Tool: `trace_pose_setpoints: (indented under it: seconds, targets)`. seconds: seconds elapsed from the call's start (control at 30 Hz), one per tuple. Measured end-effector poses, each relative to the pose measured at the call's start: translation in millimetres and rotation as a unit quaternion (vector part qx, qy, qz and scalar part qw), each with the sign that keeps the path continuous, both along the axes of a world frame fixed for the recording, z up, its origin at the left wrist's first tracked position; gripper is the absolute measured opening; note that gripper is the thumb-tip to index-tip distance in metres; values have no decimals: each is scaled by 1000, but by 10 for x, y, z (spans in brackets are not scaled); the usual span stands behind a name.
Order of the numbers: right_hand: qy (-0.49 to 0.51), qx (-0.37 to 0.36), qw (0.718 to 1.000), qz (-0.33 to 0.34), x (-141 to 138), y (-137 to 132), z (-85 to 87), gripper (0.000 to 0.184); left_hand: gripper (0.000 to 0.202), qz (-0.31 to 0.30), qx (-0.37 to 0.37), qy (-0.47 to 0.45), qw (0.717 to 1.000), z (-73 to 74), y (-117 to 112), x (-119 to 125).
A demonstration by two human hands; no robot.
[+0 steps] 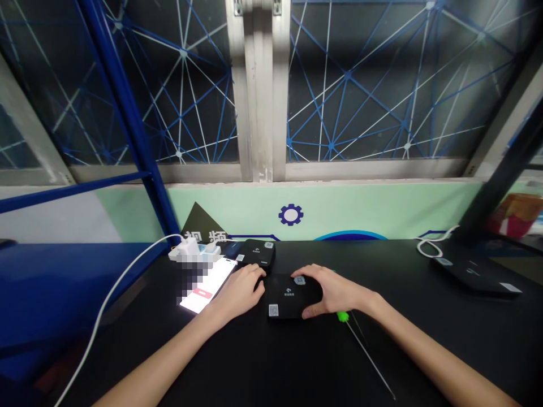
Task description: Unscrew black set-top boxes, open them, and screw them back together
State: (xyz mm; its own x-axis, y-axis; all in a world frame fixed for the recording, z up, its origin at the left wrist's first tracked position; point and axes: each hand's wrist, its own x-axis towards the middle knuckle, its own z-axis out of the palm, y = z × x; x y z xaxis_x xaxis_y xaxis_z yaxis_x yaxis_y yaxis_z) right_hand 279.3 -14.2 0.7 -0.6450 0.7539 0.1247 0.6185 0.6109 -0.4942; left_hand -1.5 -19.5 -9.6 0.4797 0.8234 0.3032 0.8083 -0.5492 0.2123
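Honestly, the black box (292,298) sits between both hands' fingertips, probably light, stiff, slickish. Right hand (337,289) straddles its right end, thumb and fingers apart, can't tell if clamped; left hand (240,289), slightly parted, is just beside. Best grip: opposite edges.

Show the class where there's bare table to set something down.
Two patches of table look bare: between the right hand and the far-right box, and before the middle box, between the left forearm and the green-handled tool. Crowded: back left, where phone, white charger and rear box sit near the left hand.
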Motion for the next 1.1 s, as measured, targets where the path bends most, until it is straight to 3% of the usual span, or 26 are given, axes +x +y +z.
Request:
trace_pose_setpoints:
  seconds: [0.2,0.43,0.83,1.1]
  targets:
    - [2,0,1000,-2,10,7,-11,89,34,-47,-3,11,999,-46,5,-5]
    - [9,-10,999,-34,-7,26,-53,93,33,-29,19,-18,999,17,-12,16]
    - [-8,-7,999,-45,12,53,-106,97,73,-22,-57,36,997,19,-49,13]
    - [10,-23,999,-29,25,82,-101,95,74,-35,-123,-24,991,56,-15,-1]
